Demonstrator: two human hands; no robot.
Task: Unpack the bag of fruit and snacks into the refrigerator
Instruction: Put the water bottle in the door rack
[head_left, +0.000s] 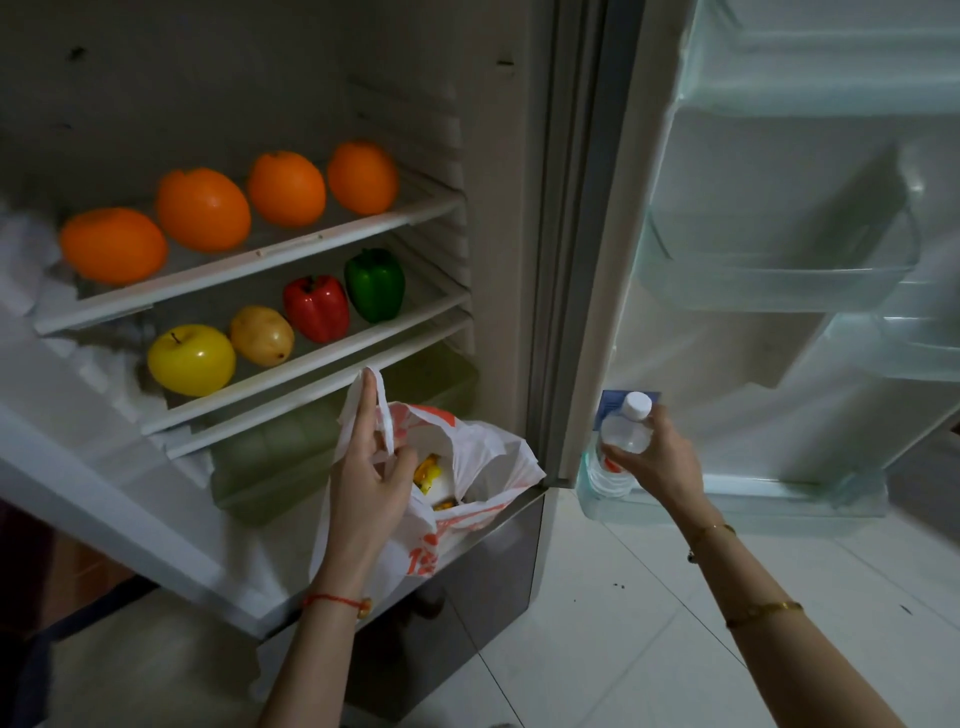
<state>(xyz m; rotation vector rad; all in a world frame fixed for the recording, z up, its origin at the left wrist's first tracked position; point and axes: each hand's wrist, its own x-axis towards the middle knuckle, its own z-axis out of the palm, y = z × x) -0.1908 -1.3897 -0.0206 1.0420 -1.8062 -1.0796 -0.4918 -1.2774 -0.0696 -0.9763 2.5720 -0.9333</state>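
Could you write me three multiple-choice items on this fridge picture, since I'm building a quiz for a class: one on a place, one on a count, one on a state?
1. Where does the green pepper sit?
A. On the second shelf, right of the red pepper
B. On the top shelf
C. In the door bin

2. How many oranges lie on the top shelf?
A. Two
B. Four
C. Six

3. What is the right hand doing?
A. Hanging empty
B. Gripping a clear bottle with a white cap
C. Holding the yellow apple

Answers:
1. A, as the two peppers stand side by side on the second shelf.
2. B, as four oranges sit in a row.
3. B, as its fingers curl round the bottle near the lowest door bin, while the left hand holds the bag handle.
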